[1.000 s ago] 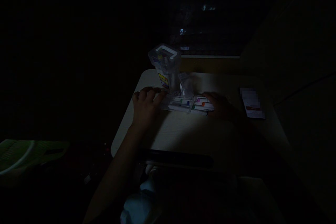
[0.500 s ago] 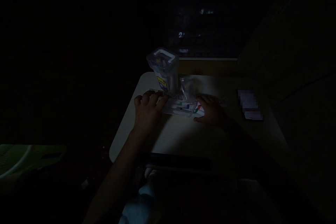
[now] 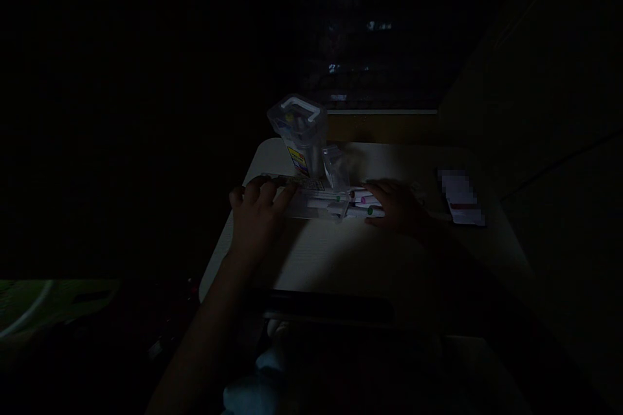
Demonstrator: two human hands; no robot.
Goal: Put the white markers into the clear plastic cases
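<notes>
We are holding a clear case (image 3: 298,207) lengthwise across the bench (image 3: 311,253), and the spacing between our hands is now increasing. Our left hand (image 3: 257,214) is shifting toward the left side of the bench and is carrying the case with it; its fingers are curling over the left end of the case, closing partway and gripping it. Our right hand (image 3: 402,211) is staying near its previous position, with fingers and thumb closing partway around the outer ends of the markers (image 3: 361,212); we are not able to tell how firmly it is pinching. As a result, the open end is moving away from the right hand, and more marker length is showing beyond it. Green and purple-pink ends are now showing outside, while other lengths are remaining within the clear walls. The markers are therefore bridging the opening, partly inside and partly outside. The clear flap (image 3: 335,165) is standing raised beside the opening. Behind the case, the lidded tub (image 3: 314,157) is standing upright, and the phone (image 3: 460,198) is lying well to the right.
</notes>
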